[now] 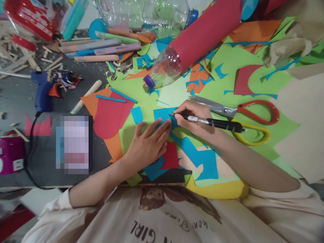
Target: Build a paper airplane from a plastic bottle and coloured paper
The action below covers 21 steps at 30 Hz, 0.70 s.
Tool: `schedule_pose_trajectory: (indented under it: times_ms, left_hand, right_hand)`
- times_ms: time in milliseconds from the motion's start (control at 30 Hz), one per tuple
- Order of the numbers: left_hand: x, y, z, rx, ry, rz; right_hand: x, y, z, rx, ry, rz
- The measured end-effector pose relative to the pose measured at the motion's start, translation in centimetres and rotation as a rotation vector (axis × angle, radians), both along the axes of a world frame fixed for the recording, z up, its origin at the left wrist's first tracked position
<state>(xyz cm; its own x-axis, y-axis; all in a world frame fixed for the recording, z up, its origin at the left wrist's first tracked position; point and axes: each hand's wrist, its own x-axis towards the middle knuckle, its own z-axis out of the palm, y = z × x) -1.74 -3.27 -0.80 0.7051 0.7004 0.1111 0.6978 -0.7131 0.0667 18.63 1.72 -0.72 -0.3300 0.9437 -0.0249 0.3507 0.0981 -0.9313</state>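
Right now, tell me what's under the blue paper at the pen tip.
Green paper shows beside the blue paper and may continue beneath. Whatever lies directly underneath cannot be seen: the blue paper and left hand cover it.

right hand (pixel 196 110) holds pen (pixel 217 124) over blue paper (pixel 163 113)

Above the glue gun (pixel 43 92), the top edge cuts off a red-labelled bottle (pixel 37 17), its lettering blurred. Below the gun, the left edge crops a purple box (pixel 11 155); to the gun's lower right, a smartphone screen (pixel 76 145) is pixelated. Right of the gun, the left grip (pixel 149 140) hides part of a blue paper piece (pixel 162 113).
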Motion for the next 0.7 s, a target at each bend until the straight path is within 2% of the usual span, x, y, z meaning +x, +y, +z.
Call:
schedule_pose_trajectory:
  times_ms: [200, 400, 600, 700]
  left_hand:
    - [-0.12, -0.03, -0.08, -0.038, 0.007, 0.003]
    - [-0.14, -0.07, -0.14, -0.041, -0.007, 0.008]
    - [0.05, 0.14, 0.12, 0.009, 0.000, -0.001]
    - [0.04, 0.19, 0.17, -0.008, -0.001, -0.001]
  right_hand:
    - [-0.08, -0.08, -0.58, 0.069, 0.009, 0.037]
    - [-0.14, 0.06, -0.19, 0.098, -0.019, -0.091]
    - [-0.15, -0.04, -0.61, 0.074, 0.015, -0.003]
    - [-0.23, -0.03, -0.50, 0.095, -0.012, -0.081]
